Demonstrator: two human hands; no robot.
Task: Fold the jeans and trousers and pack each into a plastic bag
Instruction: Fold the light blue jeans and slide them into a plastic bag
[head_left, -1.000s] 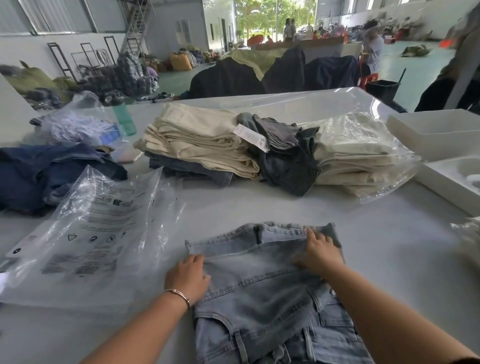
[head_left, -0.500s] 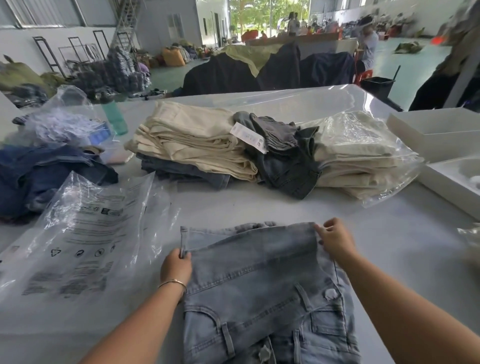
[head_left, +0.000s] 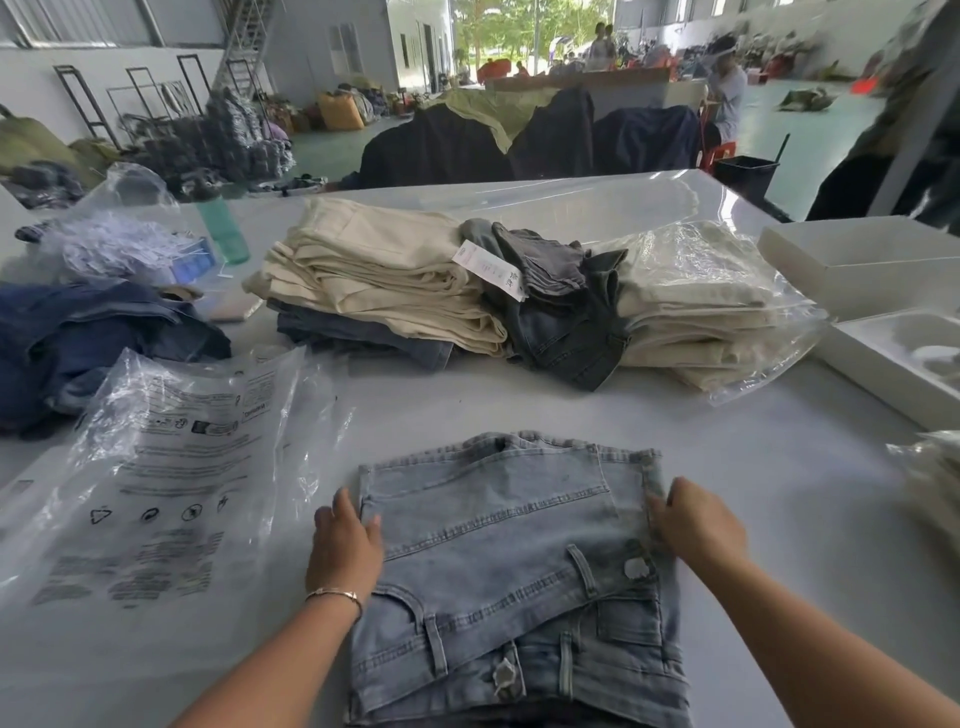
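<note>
Light blue folded jeans lie on the white table right in front of me. My left hand rests flat against the jeans' left edge, fingers straight, a bracelet on the wrist. My right hand presses against the right edge, fingers touching the folded hem. A clear printed plastic bag lies flat to the left of the jeans.
Behind stand a stack of cream trousers, dark grey jeans with a tag, and bagged cream trousers. Dark blue jeans pile at left. White boxes sit at right. A green bottle stands far left.
Both hands slid from the top fold of the jeans outward to its left and right edges, and the folded jeans now lie flatter and squarer.
</note>
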